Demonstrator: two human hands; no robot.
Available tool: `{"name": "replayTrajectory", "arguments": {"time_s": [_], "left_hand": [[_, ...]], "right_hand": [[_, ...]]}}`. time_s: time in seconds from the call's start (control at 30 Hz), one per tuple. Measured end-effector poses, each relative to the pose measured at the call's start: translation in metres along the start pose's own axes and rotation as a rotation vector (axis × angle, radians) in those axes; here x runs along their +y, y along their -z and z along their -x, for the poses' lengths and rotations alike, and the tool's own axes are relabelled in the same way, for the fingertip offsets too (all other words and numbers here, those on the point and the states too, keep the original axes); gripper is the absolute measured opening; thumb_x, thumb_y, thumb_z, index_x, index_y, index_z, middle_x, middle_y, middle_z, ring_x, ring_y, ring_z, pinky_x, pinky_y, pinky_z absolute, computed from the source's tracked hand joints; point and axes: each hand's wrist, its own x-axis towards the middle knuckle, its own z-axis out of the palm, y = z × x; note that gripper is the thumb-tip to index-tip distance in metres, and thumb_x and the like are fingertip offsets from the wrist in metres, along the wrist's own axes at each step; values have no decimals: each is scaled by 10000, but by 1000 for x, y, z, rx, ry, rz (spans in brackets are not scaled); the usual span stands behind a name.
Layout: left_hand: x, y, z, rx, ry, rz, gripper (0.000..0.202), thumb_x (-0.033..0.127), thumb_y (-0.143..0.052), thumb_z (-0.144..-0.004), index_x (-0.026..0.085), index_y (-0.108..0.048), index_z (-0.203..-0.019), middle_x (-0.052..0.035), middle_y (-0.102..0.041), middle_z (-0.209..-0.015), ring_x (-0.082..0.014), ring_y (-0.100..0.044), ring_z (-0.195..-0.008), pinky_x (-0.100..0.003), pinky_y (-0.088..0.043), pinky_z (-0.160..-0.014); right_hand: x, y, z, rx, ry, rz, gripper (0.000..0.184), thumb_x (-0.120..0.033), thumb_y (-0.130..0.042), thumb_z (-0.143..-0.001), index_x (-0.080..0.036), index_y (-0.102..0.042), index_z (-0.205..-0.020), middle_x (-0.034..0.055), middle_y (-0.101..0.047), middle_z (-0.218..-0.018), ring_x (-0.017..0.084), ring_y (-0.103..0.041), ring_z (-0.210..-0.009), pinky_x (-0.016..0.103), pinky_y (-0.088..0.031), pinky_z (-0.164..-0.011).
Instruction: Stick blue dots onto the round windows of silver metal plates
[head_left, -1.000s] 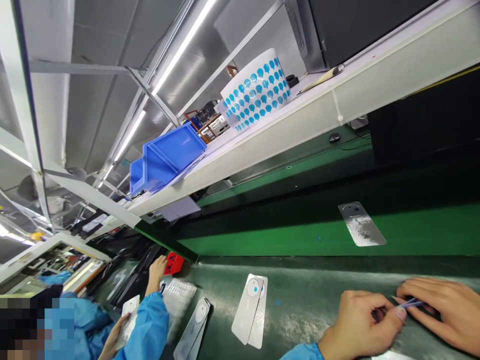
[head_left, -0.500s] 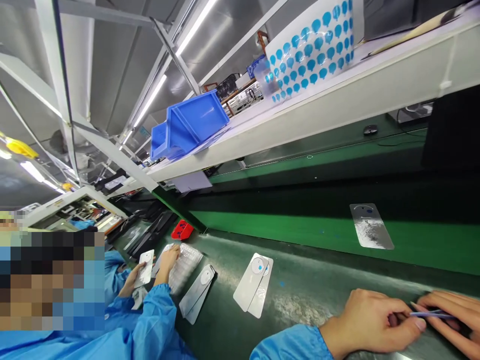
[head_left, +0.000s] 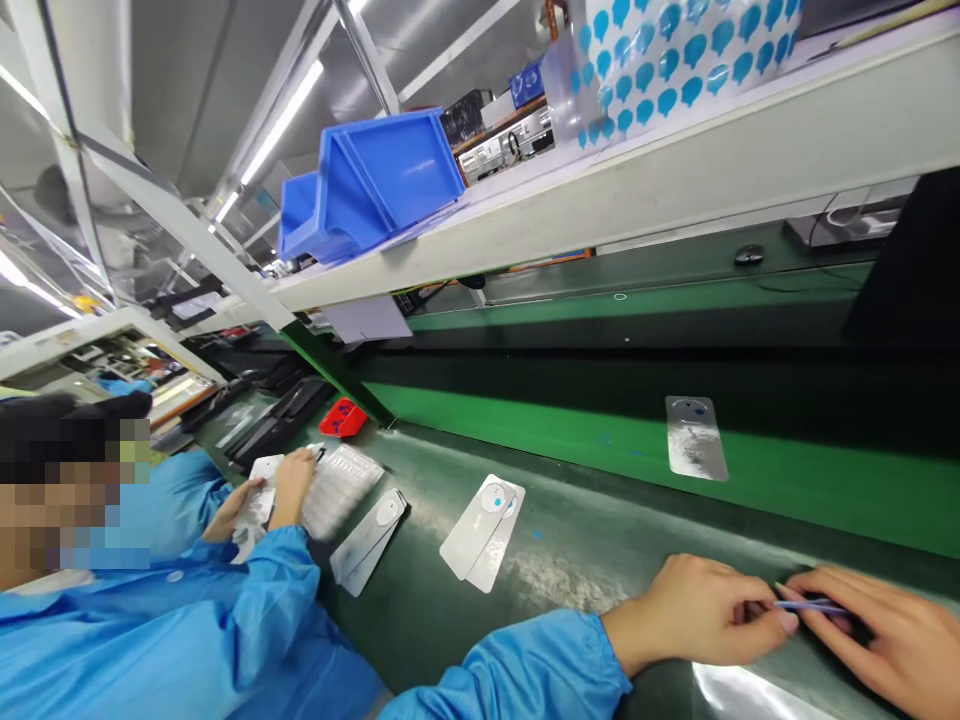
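My left hand (head_left: 705,610) rests low on the dark green belt (head_left: 600,560), its fingers curled and pinching one end of a thin blue strip (head_left: 814,605). My right hand (head_left: 877,630) meets it from the right, fingers pressed on the same strip. What lies under both hands is hidden. Left of my hands a pair of overlapping white plates (head_left: 480,530) lies on the belt, and another pair (head_left: 367,540) farther left. A single silvery plate (head_left: 696,438) lies on the bright green strip beyond.
A co-worker in a blue coat (head_left: 172,620) at the left handles a white plate and a clear tray (head_left: 337,485). A white shelf (head_left: 675,180) overhead carries blue bins (head_left: 375,180) and a roll of blue-dotted film (head_left: 675,60). A red object (head_left: 343,417) sits near the belt's far end.
The view has swung left and down, showing more of the co-worker. My hands keep the same pinch on the blue strip. The co-worker's hands have shifted over the tray.
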Motion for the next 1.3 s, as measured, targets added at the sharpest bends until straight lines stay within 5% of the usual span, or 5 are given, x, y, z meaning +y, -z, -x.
{"name": "replayTrajectory", "arguments": {"time_s": [0.17, 0.4, 0.7, 1.3], "left_hand": [[6, 5, -1, 5, -8, -3, 357, 533, -700, -1108, 213, -803, -988, 18, -795, -773, -154, -789, -759, -220, -490, -647], [8, 5, -3, 20, -16, -17, 270, 438, -748, -1074, 211, -784, -931, 24, -791, -762, -157, -792, -763, -228, -482, -647], [13, 13, -1, 14, -7, -1, 298, 402, -763, -1074, 208, -720, -852, 46, -735, -714, -139, -765, -763, -219, -464, -664], [16, 16, -2, -1, -16, -21, 283, 375, -777, -1064, 202, -719, -848, 44, -736, -719, -131, -763, -762, -207, -462, -656]], "right_hand": [[-19, 21, -19, -114, 198, 48, 372, -505, -608, -1162, -259, -851, -1026, 28, -878, -947, 193, -860, -734, 199, -682, -664], [-35, 24, -24, -89, 107, 24, 505, -586, -526, -1191, -249, -834, -973, 43, -854, -887, 176, -819, -667, 206, -650, -621], [-25, 16, -13, -124, -17, -11, 545, -664, -540, -1150, -260, -861, -977, 84, -857, -921, 224, -817, -701, 276, -667, -641], [-20, 12, -8, -131, 21, 20, 432, -584, -560, -1168, -264, -817, -1030, 40, -838, -942, 196, -800, -724, 267, -638, -673]]}}
